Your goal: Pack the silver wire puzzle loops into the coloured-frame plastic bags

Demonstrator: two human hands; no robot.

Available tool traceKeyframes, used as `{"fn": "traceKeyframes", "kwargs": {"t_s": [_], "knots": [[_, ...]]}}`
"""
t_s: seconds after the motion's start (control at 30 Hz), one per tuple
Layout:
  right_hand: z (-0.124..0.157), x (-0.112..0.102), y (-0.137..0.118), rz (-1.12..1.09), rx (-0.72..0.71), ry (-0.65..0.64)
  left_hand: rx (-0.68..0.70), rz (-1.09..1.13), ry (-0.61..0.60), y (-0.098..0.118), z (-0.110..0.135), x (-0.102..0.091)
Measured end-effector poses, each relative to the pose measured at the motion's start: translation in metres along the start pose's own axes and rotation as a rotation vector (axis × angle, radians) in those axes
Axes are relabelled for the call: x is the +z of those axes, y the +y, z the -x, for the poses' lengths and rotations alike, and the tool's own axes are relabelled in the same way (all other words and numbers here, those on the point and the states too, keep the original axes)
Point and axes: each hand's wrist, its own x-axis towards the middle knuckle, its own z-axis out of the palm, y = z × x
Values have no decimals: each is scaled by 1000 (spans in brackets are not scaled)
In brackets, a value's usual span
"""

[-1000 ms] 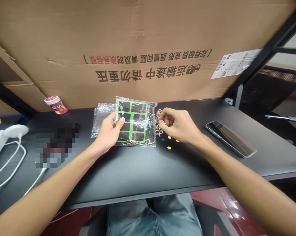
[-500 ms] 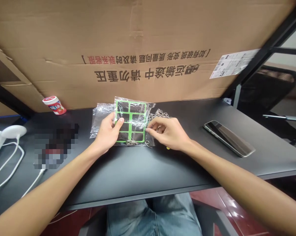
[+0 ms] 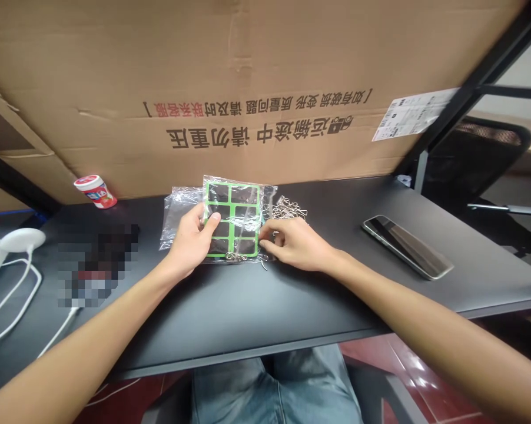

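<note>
A clear plastic bag (image 3: 241, 203) lies on the black desk (image 3: 248, 306) with a green grid frame (image 3: 234, 219) inside it. My left hand (image 3: 190, 241) grips the bag's left edge, thumb pressed on the green frame. My right hand (image 3: 292, 244) rests at the bag's lower right corner, fingers curled and pinching its edge beside a small metal ring. A pile of metal key rings and chains (image 3: 287, 209) lies just behind my right hand. Another clear bag (image 3: 177, 209) lies under the left side.
A big cardboard box (image 3: 248, 88) stands along the desk's back. A phone (image 3: 407, 246) lies to the right, a red and white canister (image 3: 95, 191) at the back left, and a white device with cables (image 3: 13, 265) at the far left.
My right hand left the pile of metal rings and came down left to the bag's lower right corner, covering the coloured dots on the desk. My left hand kept its grip.
</note>
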Motion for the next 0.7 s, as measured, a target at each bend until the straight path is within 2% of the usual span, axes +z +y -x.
{"fn": "traceKeyframes", "kwargs": {"t_s": [0.2, 0.4, 0.57, 0.7], "knots": [[1, 10, -1, -166, -38, 56, -20, 10, 6, 1, 1, 2], [0, 10, 2, -228, -92, -184, -14, -40, -25, 1, 3, 6], [-2, 12, 0, -191, -188, -219, -28, -53, -34, 1, 4, 7], [-2, 12, -5, -92, -198, -222, -34, -38, -35, 0, 4, 7]]}}
